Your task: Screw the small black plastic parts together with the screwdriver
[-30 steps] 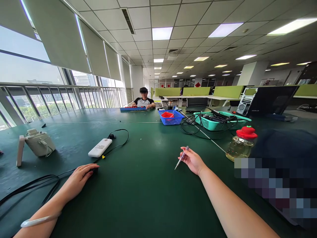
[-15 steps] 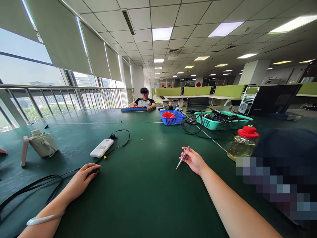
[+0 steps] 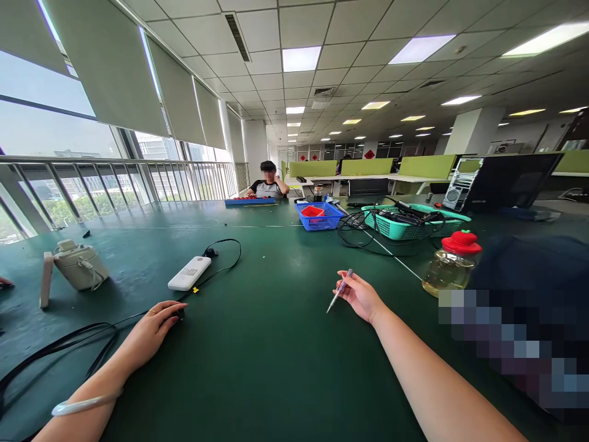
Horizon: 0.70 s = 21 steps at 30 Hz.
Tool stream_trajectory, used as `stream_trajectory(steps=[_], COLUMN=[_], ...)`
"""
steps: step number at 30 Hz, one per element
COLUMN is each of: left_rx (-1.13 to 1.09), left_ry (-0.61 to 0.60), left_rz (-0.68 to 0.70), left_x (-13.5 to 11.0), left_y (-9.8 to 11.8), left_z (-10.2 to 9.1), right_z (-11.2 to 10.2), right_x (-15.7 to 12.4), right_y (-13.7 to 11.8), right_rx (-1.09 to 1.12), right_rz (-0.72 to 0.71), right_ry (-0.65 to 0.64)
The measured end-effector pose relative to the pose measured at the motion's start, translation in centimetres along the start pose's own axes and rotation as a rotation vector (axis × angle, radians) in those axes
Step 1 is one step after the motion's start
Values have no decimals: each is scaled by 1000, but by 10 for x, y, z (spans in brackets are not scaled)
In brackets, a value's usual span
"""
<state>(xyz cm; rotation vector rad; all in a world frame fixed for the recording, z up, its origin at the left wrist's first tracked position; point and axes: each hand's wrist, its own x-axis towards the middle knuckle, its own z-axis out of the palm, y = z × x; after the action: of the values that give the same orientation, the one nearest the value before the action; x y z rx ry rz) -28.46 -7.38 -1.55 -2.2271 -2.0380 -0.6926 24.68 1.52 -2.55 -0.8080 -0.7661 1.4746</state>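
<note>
Both hands lie low on the green worktop [image 3: 271, 350], well apart from each other. The right hand [image 3: 362, 299] pinches a slim tester screwdriver [image 3: 338, 291] between thumb and fingertips, its clear handle up by the fingers and its metal tip slanting down to the left, just over the worktop surface. The left hand [image 3: 151, 331] lies palm down with its fingers curved over a small dark plug [image 3: 180, 314] at the end of a black cable [image 3: 59, 347]; whether it grips the plug or only rests on it cannot be told. That cable trails back along the left forearm toward the near edge. Just beyond the left hand sits a white power strip [image 3: 189, 273] with its own thin black lead looping behind it, and farther left a cream pouch [image 3: 79, 267]. Between the two hands and ahead of them the worktop is bare green. To the right of the screwdriver hand stands a glass jar with a red lid [image 3: 450, 270], near a dark blue bulk [image 3: 529, 261] that is partly blurred. A blue basket [image 3: 319, 218] and a teal basket [image 3: 405, 226] with tangled cables stand farther back, and a co-worker [image 3: 268, 186] sits at the far edge.
</note>
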Motion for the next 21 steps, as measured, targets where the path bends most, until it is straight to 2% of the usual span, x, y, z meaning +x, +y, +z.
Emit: stream_trajectory(steps=[11, 15, 21], left_rx=[53, 96, 99], left_ry=[19, 23, 8], left_rz=[-24, -65, -56], left_x=[1, 0, -1], left_y=[-4, 0, 8], left_z=[1, -2, -6], right_z=[-2, -1, 0], right_x=[1, 1, -1], right_y=[1, 1, 0], right_rx=[-15, -19, -8], right_rz=[-16, -14, -7], right_ry=[-11, -8, 3])
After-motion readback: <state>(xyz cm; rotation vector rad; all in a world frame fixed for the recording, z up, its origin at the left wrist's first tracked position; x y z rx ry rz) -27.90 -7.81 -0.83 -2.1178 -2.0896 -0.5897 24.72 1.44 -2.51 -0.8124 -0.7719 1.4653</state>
